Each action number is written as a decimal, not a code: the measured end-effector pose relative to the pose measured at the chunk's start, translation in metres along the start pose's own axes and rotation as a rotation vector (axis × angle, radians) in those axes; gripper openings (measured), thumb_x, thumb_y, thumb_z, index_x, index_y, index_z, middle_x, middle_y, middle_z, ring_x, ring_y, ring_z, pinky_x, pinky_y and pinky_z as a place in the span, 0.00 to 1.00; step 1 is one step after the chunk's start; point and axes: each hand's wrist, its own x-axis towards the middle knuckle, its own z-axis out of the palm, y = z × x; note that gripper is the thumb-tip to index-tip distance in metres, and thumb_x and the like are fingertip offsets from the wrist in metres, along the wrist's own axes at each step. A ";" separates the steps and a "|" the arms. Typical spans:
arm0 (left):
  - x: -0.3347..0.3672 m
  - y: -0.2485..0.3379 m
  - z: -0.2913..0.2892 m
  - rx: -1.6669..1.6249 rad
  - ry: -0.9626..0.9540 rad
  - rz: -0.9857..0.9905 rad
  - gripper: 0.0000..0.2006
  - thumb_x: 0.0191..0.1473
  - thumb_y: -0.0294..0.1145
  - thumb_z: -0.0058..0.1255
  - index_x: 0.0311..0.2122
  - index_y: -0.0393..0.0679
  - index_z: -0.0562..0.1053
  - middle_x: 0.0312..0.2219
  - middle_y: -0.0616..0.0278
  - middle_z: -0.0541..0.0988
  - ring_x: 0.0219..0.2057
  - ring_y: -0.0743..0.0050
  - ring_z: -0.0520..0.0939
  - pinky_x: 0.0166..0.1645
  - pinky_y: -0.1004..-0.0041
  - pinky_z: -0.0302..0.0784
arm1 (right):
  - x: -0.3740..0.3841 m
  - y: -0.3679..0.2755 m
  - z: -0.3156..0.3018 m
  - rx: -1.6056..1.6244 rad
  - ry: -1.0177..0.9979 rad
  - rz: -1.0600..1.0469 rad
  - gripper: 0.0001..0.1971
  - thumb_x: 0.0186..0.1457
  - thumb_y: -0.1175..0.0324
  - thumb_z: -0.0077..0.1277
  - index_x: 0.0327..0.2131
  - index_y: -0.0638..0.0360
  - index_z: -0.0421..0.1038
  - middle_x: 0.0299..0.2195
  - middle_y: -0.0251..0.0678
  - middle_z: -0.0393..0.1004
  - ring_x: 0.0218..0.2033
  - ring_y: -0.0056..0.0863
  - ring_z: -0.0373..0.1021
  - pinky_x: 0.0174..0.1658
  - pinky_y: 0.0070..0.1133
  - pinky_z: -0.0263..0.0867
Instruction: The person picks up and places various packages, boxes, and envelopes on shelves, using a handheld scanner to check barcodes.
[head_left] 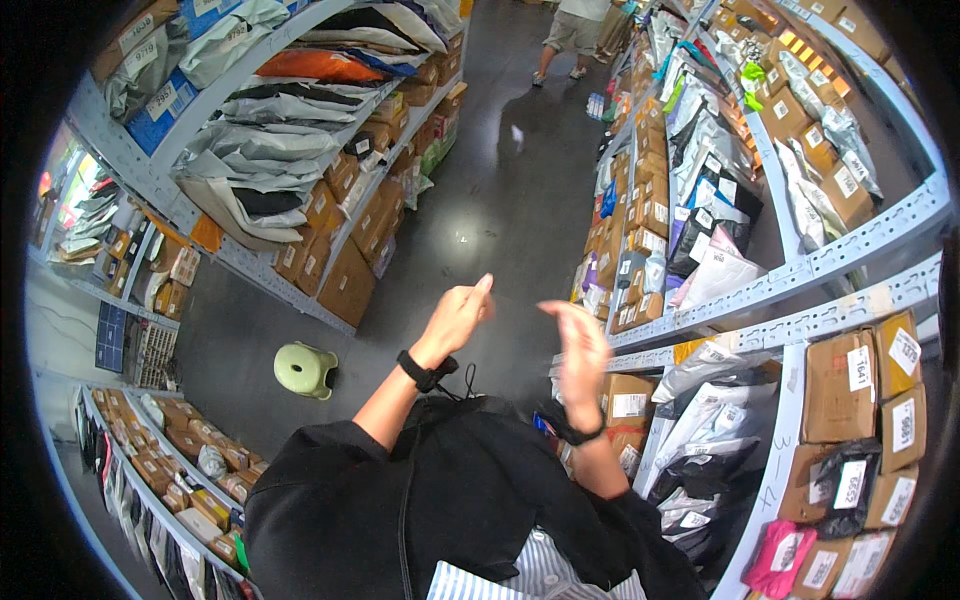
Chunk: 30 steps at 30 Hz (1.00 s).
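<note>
In mid-air in front of my body, my left hand [460, 316] is raised with its fingers loosely bent and a fingertip pointing up and to the right. Nothing shows in it, and a black band [427, 371] circles that wrist. Across a gap from it, my right hand [583, 352] is held up with fingers apart, a little smeared by motion. It too is empty and has a dark band [582, 434] at the wrist. The right hand is nearest to the metal shelf edge [640, 362] on the right; neither hand touches a parcel.
Shelves of labelled parcels flank the dark floor [450, 235]: a left rack [240, 75], a right rack [790, 190] and a near right rack [785, 430]. A pale green stool [305, 371] stands at the left. A person [575, 35] is at the aisle's far end.
</note>
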 end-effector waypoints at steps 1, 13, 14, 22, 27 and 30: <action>0.001 0.014 0.013 -0.341 -0.084 -0.022 0.32 0.59 0.58 0.29 0.27 0.35 0.72 0.21 0.53 0.74 0.24 0.70 0.75 0.32 0.68 0.70 | 0.011 0.019 0.015 -0.003 -0.094 0.000 0.11 0.59 0.70 0.44 0.41 0.64 0.73 0.40 0.40 0.73 0.46 0.29 0.67 0.51 0.23 0.61; 0.044 -0.024 0.015 -1.152 0.032 -0.338 0.16 0.58 0.40 0.44 0.42 0.37 0.70 0.39 0.57 0.76 0.43 0.70 0.75 0.51 0.71 0.69 | 0.090 0.132 0.092 -0.542 -0.677 -0.266 0.13 0.58 0.61 0.37 0.33 0.59 0.68 0.33 0.41 0.73 0.38 0.40 0.68 0.41 0.33 0.63; 0.058 -0.017 0.008 -0.932 -0.029 -0.316 0.12 0.55 0.35 0.50 0.41 0.37 0.72 0.38 0.60 0.76 0.42 0.74 0.74 0.50 0.73 0.68 | 0.101 0.166 0.104 -0.553 -0.483 -0.468 0.13 0.56 0.61 0.40 0.27 0.58 0.70 0.24 0.40 0.73 0.27 0.41 0.70 0.30 0.32 0.65; 0.165 -0.043 -0.056 -0.485 0.078 -0.093 0.15 0.53 0.39 0.55 0.31 0.34 0.74 0.25 0.67 0.75 0.30 0.83 0.73 0.34 0.78 0.70 | 0.225 0.179 0.176 -0.415 -0.747 -0.014 0.24 0.56 0.55 0.37 0.16 0.62 0.70 0.18 0.51 0.71 0.23 0.51 0.70 0.28 0.38 0.65; 0.232 -0.044 -0.096 -0.292 0.264 -0.243 0.16 0.51 0.38 0.55 0.28 0.31 0.73 0.24 0.67 0.76 0.29 0.85 0.74 0.32 0.78 0.71 | 0.294 0.194 0.222 -0.440 -0.806 -0.057 0.20 0.52 0.56 0.40 0.18 0.60 0.71 0.20 0.48 0.72 0.25 0.49 0.71 0.27 0.39 0.65; 0.276 -0.045 -0.103 -0.452 0.406 -0.339 0.21 0.55 0.49 0.47 0.27 0.37 0.74 0.23 0.67 0.76 0.26 0.84 0.74 0.29 0.78 0.70 | 0.333 0.209 0.232 -0.504 -0.797 -0.258 0.17 0.49 0.61 0.44 0.15 0.62 0.70 0.19 0.51 0.72 0.22 0.50 0.71 0.26 0.39 0.66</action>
